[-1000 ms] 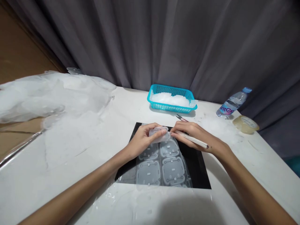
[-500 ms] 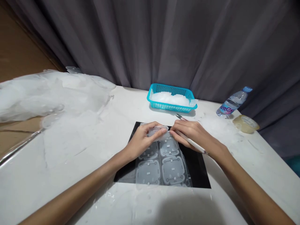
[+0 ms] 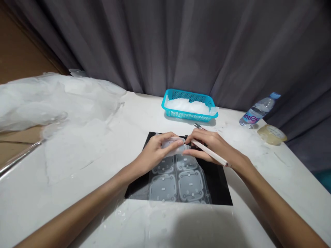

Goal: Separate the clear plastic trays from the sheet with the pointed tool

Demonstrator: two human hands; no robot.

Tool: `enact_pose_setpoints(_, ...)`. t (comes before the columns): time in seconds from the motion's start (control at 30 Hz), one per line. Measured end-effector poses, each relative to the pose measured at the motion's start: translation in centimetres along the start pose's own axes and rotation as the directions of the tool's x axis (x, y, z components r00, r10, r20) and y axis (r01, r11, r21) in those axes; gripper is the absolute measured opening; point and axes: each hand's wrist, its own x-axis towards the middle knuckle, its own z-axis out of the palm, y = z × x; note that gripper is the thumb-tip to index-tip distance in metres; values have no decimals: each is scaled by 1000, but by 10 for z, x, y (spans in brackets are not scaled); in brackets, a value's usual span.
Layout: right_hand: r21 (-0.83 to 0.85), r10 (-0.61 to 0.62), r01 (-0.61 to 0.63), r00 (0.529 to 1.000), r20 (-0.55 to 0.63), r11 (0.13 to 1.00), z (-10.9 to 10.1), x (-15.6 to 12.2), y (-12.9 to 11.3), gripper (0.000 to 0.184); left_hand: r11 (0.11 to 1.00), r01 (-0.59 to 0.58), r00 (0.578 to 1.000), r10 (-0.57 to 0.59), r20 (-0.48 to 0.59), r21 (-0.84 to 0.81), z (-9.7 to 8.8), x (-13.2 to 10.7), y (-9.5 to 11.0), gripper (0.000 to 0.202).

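Observation:
A translucent plastic sheet [image 3: 178, 181] of moulded rounded-square pieces lies on a black mat [image 3: 219, 186] on the white table [image 3: 77, 165]. My left hand [image 3: 155, 153] is closed on a small clear plastic piece [image 3: 173, 146] at the sheet's far end, thumb on top. My right hand [image 3: 210, 146] holds a thin white pen-like tool [image 3: 210, 153] between its fingers, and its fingertips meet the same piece from the right.
A turquoise basket [image 3: 189, 105] holding clear plastic pieces stands behind the mat. Small snips [image 3: 198, 126] lie just in front of it. At the right are a water bottle [image 3: 258, 110] and a tape roll [image 3: 272, 133]. A heap of plastic sheeting [image 3: 51, 100] covers the left. A grey curtain hangs behind.
My right hand's fingers have lifted and the tool now tilts up more. The left hand has curled further over the clear piece. The view has shifted slightly.

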Motion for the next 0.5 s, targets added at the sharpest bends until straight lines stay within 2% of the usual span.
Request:
enact_pose_setpoints(0.13,-69,-62,61,998,-17,996,0,2,-4,11,1000,-11,1000,11,-2,12,-1,0,0,27)
enact_pose_setpoints(0.27,-113,-86,85,996,-10,990,-3,3,-7,18,999,-15,1000,15,-6,29,0,1,0,29)
enact_pose_setpoints(0.37,-142,-91,87,996,-22,986,-2,2,-8,16,1000,-11,1000,11,-16,26,1,0,1,30)
enact_pose_setpoints(0.5,-249,-141,138,990,6,959,0,0,-9,19,1000,-6,1000,7,-22,17,1,0,3,29)
